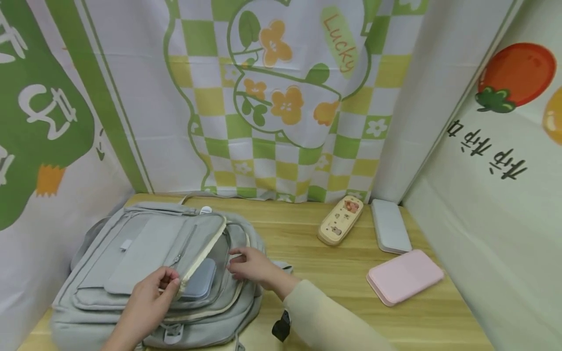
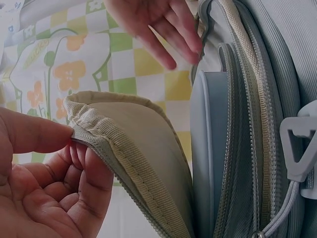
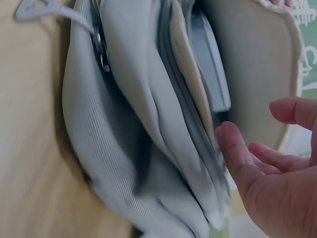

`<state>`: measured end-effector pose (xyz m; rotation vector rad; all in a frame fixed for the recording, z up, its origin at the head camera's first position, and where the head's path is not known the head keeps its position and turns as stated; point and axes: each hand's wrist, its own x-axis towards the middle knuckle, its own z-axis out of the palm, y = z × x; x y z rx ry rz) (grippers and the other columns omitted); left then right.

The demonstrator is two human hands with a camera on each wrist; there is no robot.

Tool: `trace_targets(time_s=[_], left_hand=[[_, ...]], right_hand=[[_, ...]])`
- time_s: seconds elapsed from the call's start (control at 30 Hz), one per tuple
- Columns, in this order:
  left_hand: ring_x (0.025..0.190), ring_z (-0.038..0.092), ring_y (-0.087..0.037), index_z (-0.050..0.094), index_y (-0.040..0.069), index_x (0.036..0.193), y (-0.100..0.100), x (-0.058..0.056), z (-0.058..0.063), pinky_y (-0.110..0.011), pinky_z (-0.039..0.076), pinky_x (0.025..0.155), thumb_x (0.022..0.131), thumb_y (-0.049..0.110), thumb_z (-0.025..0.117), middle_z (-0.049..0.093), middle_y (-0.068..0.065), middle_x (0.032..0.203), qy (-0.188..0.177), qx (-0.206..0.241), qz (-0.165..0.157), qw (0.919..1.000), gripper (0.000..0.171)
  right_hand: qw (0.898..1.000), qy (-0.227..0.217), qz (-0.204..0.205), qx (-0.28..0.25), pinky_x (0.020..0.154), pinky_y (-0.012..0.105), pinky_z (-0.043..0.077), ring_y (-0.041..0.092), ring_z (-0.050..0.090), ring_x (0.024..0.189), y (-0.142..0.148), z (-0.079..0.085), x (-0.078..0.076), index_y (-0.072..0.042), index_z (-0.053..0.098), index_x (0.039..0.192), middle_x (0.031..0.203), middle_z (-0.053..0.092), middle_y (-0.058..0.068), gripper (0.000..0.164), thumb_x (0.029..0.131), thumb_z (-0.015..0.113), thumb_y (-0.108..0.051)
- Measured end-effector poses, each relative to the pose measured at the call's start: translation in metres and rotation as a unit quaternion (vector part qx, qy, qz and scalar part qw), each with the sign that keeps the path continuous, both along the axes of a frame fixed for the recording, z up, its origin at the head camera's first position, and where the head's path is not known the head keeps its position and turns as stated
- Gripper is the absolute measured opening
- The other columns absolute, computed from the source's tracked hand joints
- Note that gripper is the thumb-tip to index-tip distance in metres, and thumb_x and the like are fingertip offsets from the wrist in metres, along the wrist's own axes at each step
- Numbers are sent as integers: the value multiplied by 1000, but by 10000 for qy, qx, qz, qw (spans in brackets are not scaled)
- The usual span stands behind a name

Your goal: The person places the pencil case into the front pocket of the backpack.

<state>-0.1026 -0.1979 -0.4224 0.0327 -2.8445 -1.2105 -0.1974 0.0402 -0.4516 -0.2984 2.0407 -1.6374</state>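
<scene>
A grey backpack (image 1: 145, 253) lies on the wooden table with its front pocket unzipped. My left hand (image 1: 151, 297) pinches the zipper edge of the raised pocket flap (image 2: 133, 144) between thumb and fingers. Inside the pocket sits a flat blue case (image 1: 203, 279), its lower part hidden by the pocket wall. On the other side of the opening, my right hand (image 1: 252, 267) has its fingers loosely spread and holds nothing. In the right wrist view, a fingertip (image 3: 229, 133) is right at the pocket's rim, close to the end of the blue case.
To the right lie a cream case with small pictures (image 1: 340, 222), a light grey case (image 1: 391, 226) and a pink case (image 1: 405, 277). A black strap buckle (image 1: 282, 326) rests near the right sleeve. Printed curtains (image 1: 285, 97) enclose the table at the back and sides.
</scene>
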Motion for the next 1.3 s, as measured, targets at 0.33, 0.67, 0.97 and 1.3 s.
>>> trace_targets(time_s=[0.33, 0.67, 0.97, 1.3], left_hand=[[87, 59, -15, 64, 5, 105, -1, 3, -5, -31, 49, 72, 104, 11, 61, 64, -1, 91, -291, 25, -28, 9996, 7], [88, 60, -16, 64, 3, 105, 2, 2, -4, -30, 49, 72, 103, 10, 61, 66, -2, 92, -259, -6, 69, 9996, 8], [86, 59, -15, 64, 3, 104, 1, 0, -3, -29, 49, 71, 102, 9, 62, 65, -1, 90, -59, -68, 62, 9999, 7], [85, 59, -15, 65, 4, 103, 3, -2, -2, -30, 49, 70, 102, 10, 62, 66, 0, 89, -19, -123, 36, 9999, 6]], right_hand=[[9976, 297, 275, 558, 95, 47, 54, 35, 61, 118, 65, 7, -10, 10, 47, 146, 134, 58, 25, 52, 101, 62, -11], [9897, 483, -315, 1308, 101, 53, 49, 41, 58, 125, 159, 15, -31, 13, 45, 145, 139, 56, 30, 51, 104, 61, -13], [9915, 361, -639, 1078, 106, 57, 44, 49, 49, 132, 219, 25, -37, 16, 34, 149, 143, 50, 35, 54, 107, 53, -12], [9848, 177, -1348, 1081, 111, 55, 39, 50, 44, 137, 268, 24, -22, 14, 31, 152, 152, 38, 36, 55, 111, 46, -20]])
